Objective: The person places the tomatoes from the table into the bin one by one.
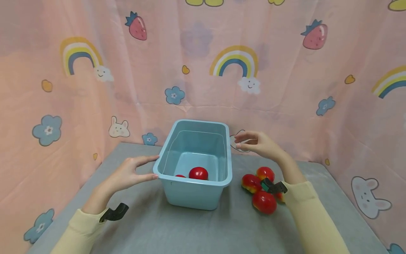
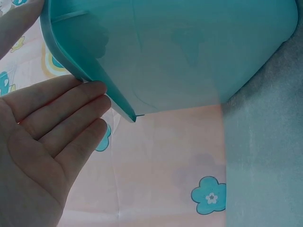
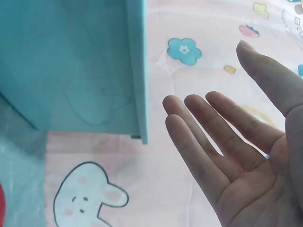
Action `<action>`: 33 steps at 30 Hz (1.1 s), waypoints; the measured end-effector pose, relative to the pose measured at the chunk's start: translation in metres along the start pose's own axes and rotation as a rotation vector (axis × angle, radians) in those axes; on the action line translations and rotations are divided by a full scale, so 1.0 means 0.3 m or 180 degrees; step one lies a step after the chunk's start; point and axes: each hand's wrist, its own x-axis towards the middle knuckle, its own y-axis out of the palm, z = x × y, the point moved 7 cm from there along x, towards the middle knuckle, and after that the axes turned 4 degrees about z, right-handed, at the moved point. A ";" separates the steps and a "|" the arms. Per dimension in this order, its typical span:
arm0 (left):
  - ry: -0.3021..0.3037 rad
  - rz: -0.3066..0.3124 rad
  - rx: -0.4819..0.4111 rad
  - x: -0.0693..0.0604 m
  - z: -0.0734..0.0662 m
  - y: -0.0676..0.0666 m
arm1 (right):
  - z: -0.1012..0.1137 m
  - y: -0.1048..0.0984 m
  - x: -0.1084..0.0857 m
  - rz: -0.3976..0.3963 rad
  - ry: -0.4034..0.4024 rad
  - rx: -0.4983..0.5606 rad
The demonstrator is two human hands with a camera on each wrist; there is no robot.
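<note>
My cream sleeves [image 1: 309,206] come in at the bottom left and bottom right of the head view, each with a small black wrist camera [image 1: 115,212] at its cuff. My left hand [image 1: 125,176], left of centre, has thumb and forefinger spread wide, their tips touching the rim of the blue bin [image 1: 191,194]. From my left wrist I see the other fingers straight and side by side, close against that rim.

Lower right of centre, four red-and-yellow fruits [image 1: 264,202] lie clustered on the grey table [image 1: 158,229], one mostly hidden by my right cuff. The bin stands upright mid-frame; two red fruits [image 1: 198,173] sit inside toward its near wall, the left one barely showing over the rim.

My right hand [image 1: 261,144] hangs above and beyond the cluster, just beside the bin's right rim, apart from it; my right wrist view shows its fingers gently bent, thumb spread well away from them. Behind everything, a pink curtain [image 1: 203,95] with rainbows, strawberries and blue flowers fills the upper frame.
</note>
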 end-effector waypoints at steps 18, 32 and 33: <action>0.0019 -0.0027 0.0047 -0.002 -0.003 -0.002 | -0.137 -0.022 -0.114 -0.0137 0.0208 -0.0008; 0.0048 -0.0039 0.0115 -0.001 -0.008 -0.005 | -0.216 -0.043 -0.197 -0.0228 0.0387 -0.0070; 0.0056 -0.0045 0.0119 -0.001 -0.008 -0.004 | -0.220 -0.046 -0.204 -0.0236 0.0397 -0.0081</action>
